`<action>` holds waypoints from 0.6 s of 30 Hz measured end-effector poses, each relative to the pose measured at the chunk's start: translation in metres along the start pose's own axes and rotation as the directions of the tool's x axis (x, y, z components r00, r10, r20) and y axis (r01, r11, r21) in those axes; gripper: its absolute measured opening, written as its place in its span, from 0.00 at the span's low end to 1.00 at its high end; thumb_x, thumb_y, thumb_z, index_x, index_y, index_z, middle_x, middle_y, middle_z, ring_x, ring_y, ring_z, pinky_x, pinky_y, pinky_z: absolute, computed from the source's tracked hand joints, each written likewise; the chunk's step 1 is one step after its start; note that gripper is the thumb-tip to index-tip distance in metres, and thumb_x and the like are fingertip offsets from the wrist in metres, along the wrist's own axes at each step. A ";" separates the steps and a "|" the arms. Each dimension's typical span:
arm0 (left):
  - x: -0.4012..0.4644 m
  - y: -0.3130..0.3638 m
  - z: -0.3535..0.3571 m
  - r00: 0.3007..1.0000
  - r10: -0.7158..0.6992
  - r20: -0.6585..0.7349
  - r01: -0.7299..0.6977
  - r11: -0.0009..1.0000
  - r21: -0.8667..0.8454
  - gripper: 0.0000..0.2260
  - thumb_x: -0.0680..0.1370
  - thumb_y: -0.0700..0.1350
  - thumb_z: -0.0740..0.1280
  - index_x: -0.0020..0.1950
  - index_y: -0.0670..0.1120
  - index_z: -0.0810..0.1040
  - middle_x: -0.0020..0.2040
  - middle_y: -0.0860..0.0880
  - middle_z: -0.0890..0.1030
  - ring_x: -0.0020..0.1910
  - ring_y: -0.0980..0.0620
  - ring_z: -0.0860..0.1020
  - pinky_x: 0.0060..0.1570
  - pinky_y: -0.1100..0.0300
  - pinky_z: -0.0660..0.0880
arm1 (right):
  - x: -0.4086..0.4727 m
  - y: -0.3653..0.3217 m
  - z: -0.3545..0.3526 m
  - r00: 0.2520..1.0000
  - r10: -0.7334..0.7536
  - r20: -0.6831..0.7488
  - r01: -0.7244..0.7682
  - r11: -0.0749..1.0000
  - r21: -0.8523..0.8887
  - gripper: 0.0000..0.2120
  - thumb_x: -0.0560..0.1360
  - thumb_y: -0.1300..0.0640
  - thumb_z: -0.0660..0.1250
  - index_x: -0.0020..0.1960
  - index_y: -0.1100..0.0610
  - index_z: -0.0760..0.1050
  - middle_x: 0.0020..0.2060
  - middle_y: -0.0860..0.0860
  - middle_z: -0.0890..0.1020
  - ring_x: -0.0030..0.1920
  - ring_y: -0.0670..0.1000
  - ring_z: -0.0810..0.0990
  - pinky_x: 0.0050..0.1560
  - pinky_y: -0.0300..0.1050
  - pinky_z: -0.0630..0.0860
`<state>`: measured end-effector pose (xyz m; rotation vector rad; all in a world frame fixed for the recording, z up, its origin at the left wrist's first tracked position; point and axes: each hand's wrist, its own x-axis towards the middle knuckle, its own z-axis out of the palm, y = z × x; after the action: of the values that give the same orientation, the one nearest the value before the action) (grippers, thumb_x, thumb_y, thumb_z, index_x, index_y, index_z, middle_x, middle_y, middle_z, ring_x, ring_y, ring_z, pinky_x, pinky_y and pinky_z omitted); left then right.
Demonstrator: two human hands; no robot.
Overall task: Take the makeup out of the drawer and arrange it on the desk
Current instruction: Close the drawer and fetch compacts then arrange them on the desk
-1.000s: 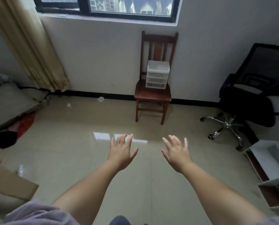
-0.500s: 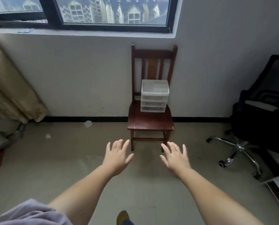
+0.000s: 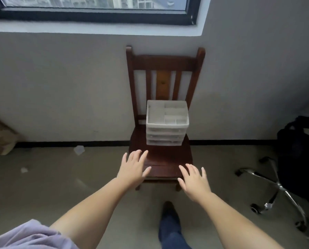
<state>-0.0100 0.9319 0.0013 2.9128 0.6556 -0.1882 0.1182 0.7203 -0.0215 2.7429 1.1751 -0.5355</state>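
A small white plastic drawer unit (image 3: 166, 128) with three shut drawers and a divided tray on top stands at the back of a dark wooden chair (image 3: 164, 159) against the wall. No makeup shows; the drawers' contents are too blurred to make out. My left hand (image 3: 134, 168) reaches forward with fingers spread over the seat's front left part, holding nothing. My right hand (image 3: 193, 180) hovers spread near the seat's front right corner, also holding nothing. Both hands are short of the drawer unit.
A black office chair (image 3: 297, 159) with a chrome wheeled base (image 3: 275, 187) stands at the right. My foot (image 3: 170, 218) is on the tiled floor below the wooden chair. Bits of litter (image 3: 79, 150) lie by the skirting at left, and a brown box (image 3: 1, 139) at far left.
The chair and drawer unit have come much closer and lower in view as I walked toward them. Both hands stay spread and now overlap the seat's front.
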 end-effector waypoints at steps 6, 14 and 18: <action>0.130 -0.007 0.012 1.000 0.010 -0.016 -0.010 1.000 -0.012 0.30 0.79 0.55 0.55 0.77 0.49 0.47 0.78 0.48 0.52 0.77 0.51 0.49 0.74 0.49 0.45 | 0.131 0.038 -0.006 0.990 -0.083 0.115 0.083 0.997 0.002 0.26 0.81 0.44 0.47 0.77 0.50 0.50 0.76 0.52 0.55 0.75 0.51 0.53 0.73 0.53 0.53; 0.233 -0.019 0.058 0.995 0.101 -0.010 -0.101 0.994 0.050 0.32 0.76 0.46 0.59 0.77 0.46 0.48 0.78 0.46 0.51 0.77 0.48 0.47 0.73 0.47 0.41 | 0.273 0.012 0.051 0.908 0.180 0.377 -0.405 0.604 0.687 0.22 0.80 0.58 0.55 0.73 0.60 0.61 0.69 0.58 0.68 0.67 0.57 0.69 0.66 0.47 0.66; 0.247 -0.027 0.090 0.987 0.149 -0.056 -0.146 0.987 0.060 0.36 0.70 0.41 0.65 0.76 0.44 0.54 0.75 0.42 0.61 0.75 0.44 0.57 0.72 0.42 0.53 | 0.328 -0.013 0.080 0.720 0.233 0.654 -0.566 -0.349 0.747 0.18 0.79 0.64 0.53 0.68 0.57 0.65 0.57 0.56 0.73 0.62 0.55 0.72 0.57 0.54 0.73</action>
<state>0.1914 1.0431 -0.1282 3.0153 0.4465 -0.1027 0.2960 0.9340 -0.2138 3.3402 -1.2189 -2.3481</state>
